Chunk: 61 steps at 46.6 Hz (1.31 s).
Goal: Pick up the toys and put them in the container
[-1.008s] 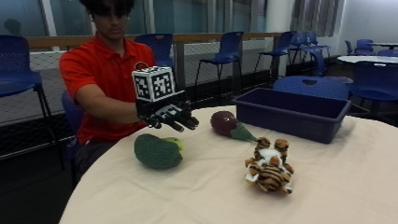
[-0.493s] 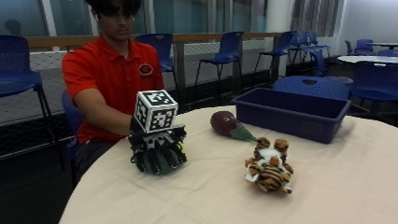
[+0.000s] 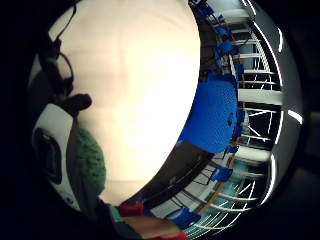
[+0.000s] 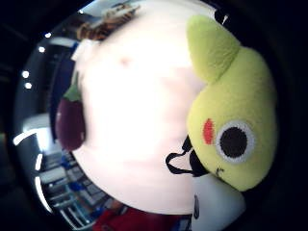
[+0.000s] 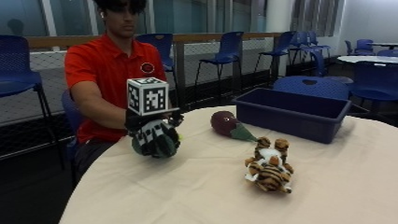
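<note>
A round table (image 5: 205,196) under a cream cloth stands in a room of blue chairs (image 5: 223,51), with a railing and windows behind. A person in a red shirt (image 5: 109,79) sits at its far edge.

On the cloth lie a purple toy eggplant (image 5: 229,126) with a green stem and, nearer the front, a striped tiger toy (image 5: 268,165). The eggplant lies just beside a dark blue container (image 5: 292,113) at the right side of the table; the tiger is a little apart from both.

One second ago the gloved hand hovered above a green toy that lay free on the cloth; half a second ago it had come down over it. Now the right hand (image 5: 153,135) is curled round the green plush toy (image 4: 233,110), which seems raised slightly off the cloth. The thumb-side palm view shows the toy's yellow-green face with a round black eye and a red spot close against the palm.
</note>
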Each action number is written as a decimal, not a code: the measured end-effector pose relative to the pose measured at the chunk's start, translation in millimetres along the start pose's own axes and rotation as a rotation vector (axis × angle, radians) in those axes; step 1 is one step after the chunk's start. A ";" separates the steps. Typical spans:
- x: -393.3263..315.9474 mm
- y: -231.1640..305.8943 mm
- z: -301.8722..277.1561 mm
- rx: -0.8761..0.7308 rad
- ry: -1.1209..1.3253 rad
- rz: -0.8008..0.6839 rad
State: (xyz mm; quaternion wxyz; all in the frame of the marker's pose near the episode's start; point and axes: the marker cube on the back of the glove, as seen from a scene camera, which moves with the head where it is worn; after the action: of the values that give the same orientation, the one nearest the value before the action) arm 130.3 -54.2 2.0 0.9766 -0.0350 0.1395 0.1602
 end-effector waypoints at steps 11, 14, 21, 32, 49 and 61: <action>-83.0 10.3 -88.1 0.058 -0.105 -0.142; -114.5 9.5 -113.7 0.073 -0.118 -0.199; -215.5 -2.6 -175.6 0.133 -0.124 -0.342; -356.5 -36.2 -187.0 0.195 -0.171 -0.482; -455.0 -60.2 -167.8 0.200 -0.116 -0.599; -407.6 -55.8 -146.6 0.125 -0.137 -0.617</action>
State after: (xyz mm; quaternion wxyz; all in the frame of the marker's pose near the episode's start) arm -260.9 -247.1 -21.6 0.9864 -0.0047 0.0657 -0.1503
